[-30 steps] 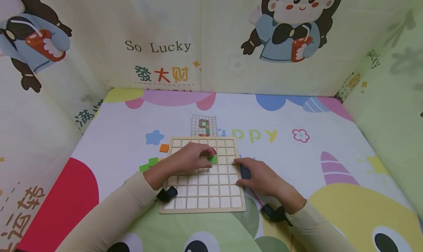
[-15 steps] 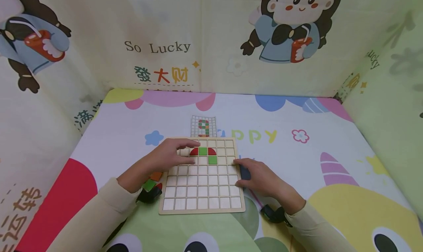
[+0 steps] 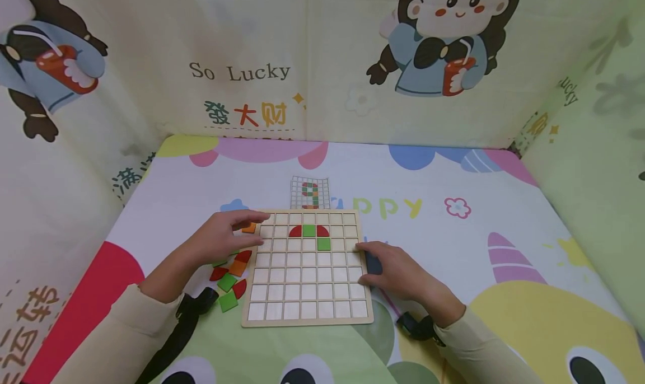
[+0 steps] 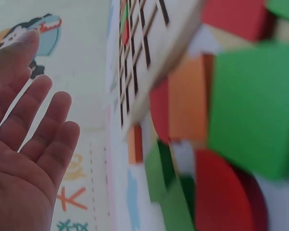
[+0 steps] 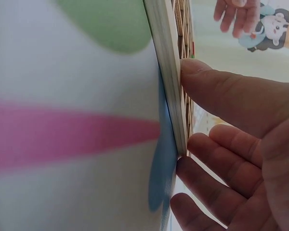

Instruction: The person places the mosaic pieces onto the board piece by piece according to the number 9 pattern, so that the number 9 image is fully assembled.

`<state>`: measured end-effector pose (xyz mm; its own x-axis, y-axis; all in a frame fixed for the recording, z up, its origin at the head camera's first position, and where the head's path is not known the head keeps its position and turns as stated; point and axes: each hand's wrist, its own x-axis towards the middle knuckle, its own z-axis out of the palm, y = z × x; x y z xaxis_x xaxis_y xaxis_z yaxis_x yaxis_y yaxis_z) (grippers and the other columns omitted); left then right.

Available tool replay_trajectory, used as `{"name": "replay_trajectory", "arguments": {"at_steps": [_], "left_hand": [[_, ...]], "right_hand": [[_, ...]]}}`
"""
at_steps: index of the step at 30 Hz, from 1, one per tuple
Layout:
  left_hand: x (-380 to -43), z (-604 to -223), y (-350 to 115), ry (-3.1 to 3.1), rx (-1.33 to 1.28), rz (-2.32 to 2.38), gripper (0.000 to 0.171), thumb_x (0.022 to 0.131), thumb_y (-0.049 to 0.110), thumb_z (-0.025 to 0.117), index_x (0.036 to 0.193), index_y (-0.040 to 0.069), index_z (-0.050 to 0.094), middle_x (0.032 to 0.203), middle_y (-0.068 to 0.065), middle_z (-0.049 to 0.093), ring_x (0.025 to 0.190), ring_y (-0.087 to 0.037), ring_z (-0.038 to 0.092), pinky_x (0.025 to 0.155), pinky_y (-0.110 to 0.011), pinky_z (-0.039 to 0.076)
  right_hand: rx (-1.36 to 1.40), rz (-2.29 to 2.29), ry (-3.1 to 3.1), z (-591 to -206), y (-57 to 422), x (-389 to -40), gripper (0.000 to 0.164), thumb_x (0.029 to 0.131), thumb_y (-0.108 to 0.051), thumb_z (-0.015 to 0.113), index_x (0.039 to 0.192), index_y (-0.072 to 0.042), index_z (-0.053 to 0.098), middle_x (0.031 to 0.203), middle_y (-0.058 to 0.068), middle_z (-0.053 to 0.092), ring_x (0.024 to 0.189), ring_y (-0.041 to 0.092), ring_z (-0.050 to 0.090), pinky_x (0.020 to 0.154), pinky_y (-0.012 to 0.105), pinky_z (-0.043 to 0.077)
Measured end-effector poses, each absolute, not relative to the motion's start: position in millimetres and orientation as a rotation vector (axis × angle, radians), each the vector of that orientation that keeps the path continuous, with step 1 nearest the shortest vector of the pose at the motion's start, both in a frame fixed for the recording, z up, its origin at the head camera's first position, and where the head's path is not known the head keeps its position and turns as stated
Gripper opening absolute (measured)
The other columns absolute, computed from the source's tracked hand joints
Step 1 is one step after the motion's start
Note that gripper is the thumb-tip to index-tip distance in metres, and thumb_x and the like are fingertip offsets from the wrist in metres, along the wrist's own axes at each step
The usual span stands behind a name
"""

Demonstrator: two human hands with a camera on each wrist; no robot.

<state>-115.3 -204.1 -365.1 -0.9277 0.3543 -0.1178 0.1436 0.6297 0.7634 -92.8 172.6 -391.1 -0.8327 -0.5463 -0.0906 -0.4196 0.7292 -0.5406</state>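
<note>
A wooden grid board (image 3: pixel 300 323) lies flat on the table. In its upper rows sit a green square block (image 3: pixel 309 230) between two red rounded blocks, the right one (image 3: pixel 322 231) above-right of another green square block (image 3: pixel 323 243). My left hand (image 3: pixel 214 235) hovers by the board's upper left edge, thumb and fingers apart; nothing is between them in the left wrist view, where the palm (image 4: pixel 19 187) shows bare. My right hand (image 3: pixel 400 269) rests at the board's right edge. In the right wrist view its thumb (image 5: pixel 216 86) and extended fingertips touch that edge.
Left of the board lie several loose blocks, among them a green one (image 3: pixel 228 301), a red one (image 3: pixel 239 288) and an orange one (image 3: pixel 237 267). Another orange block (image 3: pixel 248 227) lies higher up. A printed pattern card (image 3: pixel 297 191) lies beyond the board.
My left hand has drawn back leftward off the board, uncovering the red and green blocks in the grid and several loose blocks. My right hand has stayed at the board's edge.
</note>
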Motion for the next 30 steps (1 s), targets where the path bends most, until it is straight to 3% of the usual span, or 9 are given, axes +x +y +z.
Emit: {"name": "replay_trajectory", "arguments": {"at_steps": [10,17,30], "left_hand": [[-106,-374,-227,2.629,0.313,1.141,0.050,0.089,0.027,0.076,0.134,0.008,0.063,0.130,-0.015,0.062,0.124,-0.043,0.052,0.084,-0.044,0.057],[-102,-382,-243,2.685,0.320,1.069,0.044,0.088,0.023,0.077,0.128,0.007,0.065,0.122,-0.014,0.066,0.117,-0.041,0.057,0.091,-0.049,0.053],[-99,-386,-251,2.716,0.272,0.989,0.047,0.084,0.021,0.080,0.125,0.002,0.066,0.122,-0.016,0.065,0.114,-0.038,0.057,0.090,-0.050,0.054]], "right_hand": [[-0.771,-0.755,2.694,-392,173,-94,0.058,0.085,-0.019,0.080,0.136,-0.003,0.057,0.134,0.014,0.059,0.124,0.034,0.055,0.102,0.051,0.044],[-0.765,-0.746,2.693,-391,172,-93,0.058,0.085,-0.019,0.080,0.136,-0.004,0.057,0.134,0.014,0.060,0.124,0.034,0.055,0.102,0.051,0.044],[-0.755,-0.749,2.693,-391,172,-93,0.058,0.085,-0.019,0.081,0.136,-0.004,0.057,0.134,0.014,0.060,0.124,0.034,0.055,0.102,0.050,0.044]]}}
